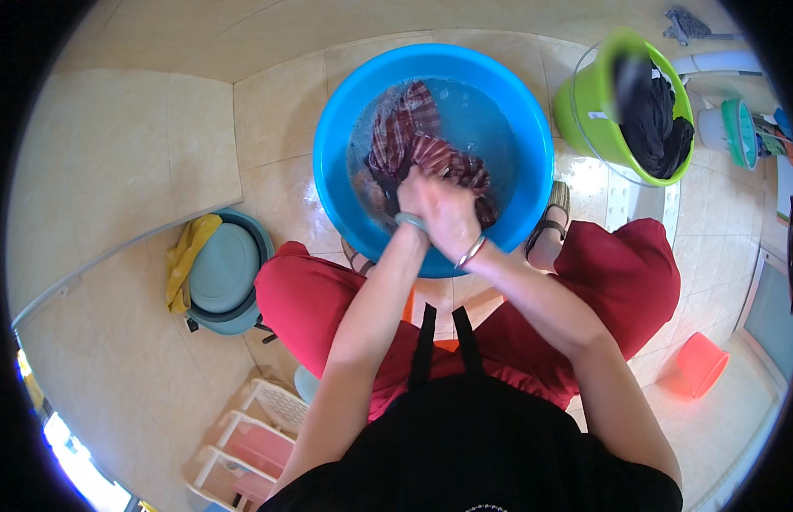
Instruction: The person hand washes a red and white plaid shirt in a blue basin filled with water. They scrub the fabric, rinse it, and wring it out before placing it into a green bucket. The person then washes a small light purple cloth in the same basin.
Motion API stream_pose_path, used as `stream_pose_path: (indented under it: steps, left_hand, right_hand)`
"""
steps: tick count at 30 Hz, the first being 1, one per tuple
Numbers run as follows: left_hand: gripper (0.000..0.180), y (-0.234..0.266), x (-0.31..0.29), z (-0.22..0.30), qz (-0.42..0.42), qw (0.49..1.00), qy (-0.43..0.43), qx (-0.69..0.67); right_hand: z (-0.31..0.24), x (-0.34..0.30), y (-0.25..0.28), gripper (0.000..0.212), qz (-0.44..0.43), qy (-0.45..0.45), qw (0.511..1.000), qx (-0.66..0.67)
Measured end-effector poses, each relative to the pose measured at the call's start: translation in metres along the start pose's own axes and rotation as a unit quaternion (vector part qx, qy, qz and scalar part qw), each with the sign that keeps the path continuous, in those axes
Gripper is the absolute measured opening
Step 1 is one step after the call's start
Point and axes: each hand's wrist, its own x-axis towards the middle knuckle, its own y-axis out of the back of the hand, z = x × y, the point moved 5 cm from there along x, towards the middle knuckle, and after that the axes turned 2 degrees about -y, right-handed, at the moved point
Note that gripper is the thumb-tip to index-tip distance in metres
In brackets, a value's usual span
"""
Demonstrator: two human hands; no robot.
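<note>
A dark red plaid cloth (411, 128), probably a garment, lies bunched and wet in the water of a large blue basin (328, 196). My left hand (410, 194) and my right hand (450, 213) are pressed together over its near part, closed on the fabric. Motion blurs the fingers somewhat, and the right hand partly covers the left. A pale green bangle (411, 222) circles my left wrist; a silver-coloured bangle (471, 252) is on the right one. Folds of the cloth spread out to both sides of the hands.
To the right of the basin a green bucket (576, 111) holds dark clothes (661, 124). At left stand stacked grey-green basins (226, 269) with a yellow cloth (190, 260) over the rim. A white rack (243, 435) is lower left, and a red-orange bucket (702, 365) lower right.
</note>
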Motion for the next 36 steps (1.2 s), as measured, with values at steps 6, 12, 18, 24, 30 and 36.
stream_pose_path:
  steps: [6, 12, 18, 24, 30, 36]
  left_hand:
    - [0.040, -0.002, -0.028, 0.014, 0.149, 0.866, 0.204, -0.431]
    - [0.026, -0.026, -0.019, -0.001, 0.062, 0.832, 0.193, -0.516]
    - [0.023, -0.029, -0.008, -0.017, 0.068, 0.802, 0.178, -0.566]
    - [0.044, -0.005, -0.050, 0.065, 0.059, 0.737, 0.278, -0.613]
    - [0.056, 0.042, -0.026, 0.015, 0.145, 0.749, 0.172, -0.623]
    - [0.036, 0.039, -0.032, 0.023, 0.163, 0.857, 0.030, -0.488]
  right_hand:
    - [0.058, 0.018, 0.003, 0.033, -0.006, -0.093, 0.990, -0.102]
    - [0.074, 0.004, 0.006, 0.028, 0.003, -0.172, 0.985, -0.010]
    - [-0.002, 0.003, 0.004, 0.018, 0.015, -0.030, 0.999, 0.018]
    - [0.135, 0.005, 0.032, 0.040, 0.077, -0.161, 0.976, -0.121]
    - [0.115, 0.022, 0.057, 0.023, 0.074, -0.226, 0.918, 0.316]
    - [0.132, 0.020, 0.065, 0.053, -0.120, -0.216, 0.965, -0.091]
